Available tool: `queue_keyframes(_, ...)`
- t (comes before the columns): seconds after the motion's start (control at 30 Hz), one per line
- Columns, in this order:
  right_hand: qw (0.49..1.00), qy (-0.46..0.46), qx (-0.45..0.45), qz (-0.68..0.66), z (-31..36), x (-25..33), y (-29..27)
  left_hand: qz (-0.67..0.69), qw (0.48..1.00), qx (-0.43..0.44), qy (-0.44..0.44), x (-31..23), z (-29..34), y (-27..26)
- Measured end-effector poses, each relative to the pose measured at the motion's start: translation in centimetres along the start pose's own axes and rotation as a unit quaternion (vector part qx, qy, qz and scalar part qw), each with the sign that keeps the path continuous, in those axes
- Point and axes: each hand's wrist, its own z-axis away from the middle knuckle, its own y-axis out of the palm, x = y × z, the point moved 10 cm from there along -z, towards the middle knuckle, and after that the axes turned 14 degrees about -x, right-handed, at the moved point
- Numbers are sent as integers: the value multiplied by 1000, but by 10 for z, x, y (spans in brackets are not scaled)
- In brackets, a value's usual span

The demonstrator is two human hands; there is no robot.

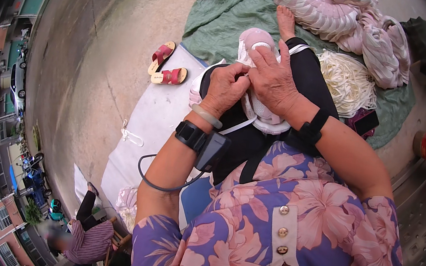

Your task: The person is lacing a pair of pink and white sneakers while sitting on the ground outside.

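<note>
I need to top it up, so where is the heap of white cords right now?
In the head view, the heap of white cords lies on the green sheet, right of the right hand, just above the phone.

From my remote seat, I have the left hand just beyond the pale bangle, fingers curled, thumb bent toward the fingertips; what lies between them is hidden. The left forearm runs back on the bangle's near side. My right hand sits right of the bangle, back upward, two fingers extended, nearly meeting the left fingertips. Farther right, the right forearm slants in, elbow bent.
</note>
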Motion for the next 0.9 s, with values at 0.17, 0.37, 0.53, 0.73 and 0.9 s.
queue_keyframes(0.17, 992, 47, 12, -117, 29, -12, -43, -71, 993, -96, 25, -5, 3, -11)
queue_keyframes(0.37, 957, 229, 177, -10, 218, -145, -140, -103, 985, -138, 25, -9, 9, -10)
queue_keyframes(0.53, 912, 326, 227, 99, 328, -227, -207, -129, 976, -173, 41, -13, 9, -7)
queue_keyframes(0.73, 925, 178, 325, -79, 239, -168, -120, 156, 964, -193, -94, 6, -6, -9)
queue_keyframes(0.9, 976, 113, 91, -161, 96, -105, -81, 318, 913, -217, -132, 3, -15, -20)
